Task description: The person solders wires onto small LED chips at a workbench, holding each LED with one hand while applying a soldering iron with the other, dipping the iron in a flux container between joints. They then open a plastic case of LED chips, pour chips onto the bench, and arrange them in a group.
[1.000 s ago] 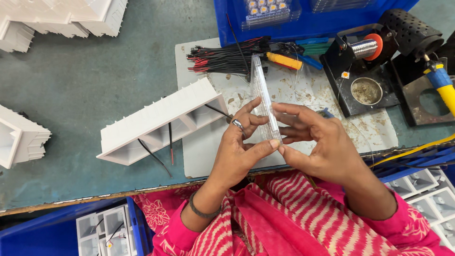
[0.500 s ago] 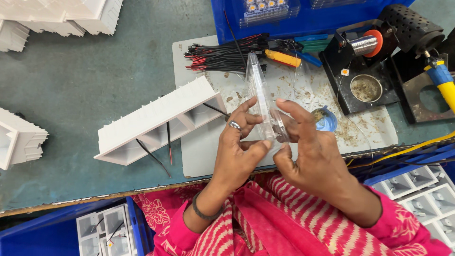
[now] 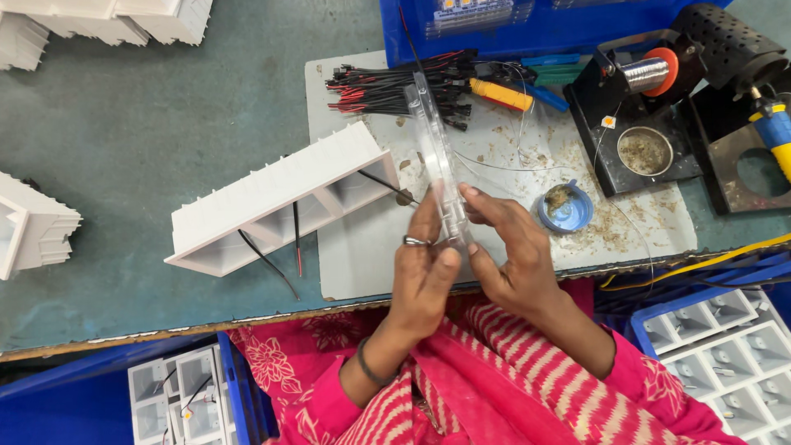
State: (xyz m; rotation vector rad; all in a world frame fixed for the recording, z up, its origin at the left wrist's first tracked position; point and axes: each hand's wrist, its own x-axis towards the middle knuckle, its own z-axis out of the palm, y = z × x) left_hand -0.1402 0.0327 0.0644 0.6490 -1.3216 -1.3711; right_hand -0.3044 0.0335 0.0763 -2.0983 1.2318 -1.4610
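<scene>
Grey workbench (image 3: 124,148) | clear long plastic strip (image 3: 434,140), upright | both hands (image 3: 474,255) pinching its lower end

No screens or signs to be seen, blue plastic crate (image 3: 527,37) at the top edge holding clear packets (image 3: 474,12), small yellow-centred white tag (image 3: 608,122) stuck beside the solder spool (image 3: 651,72)

White housing (image 3: 280,198), wire bundle (image 3: 395,86), solder spool (image 3: 651,74) (on stand), blue cap (image 3: 562,208).

Clear plastic strip (image 3: 435,156) — long, upright, hand-held
</scene>
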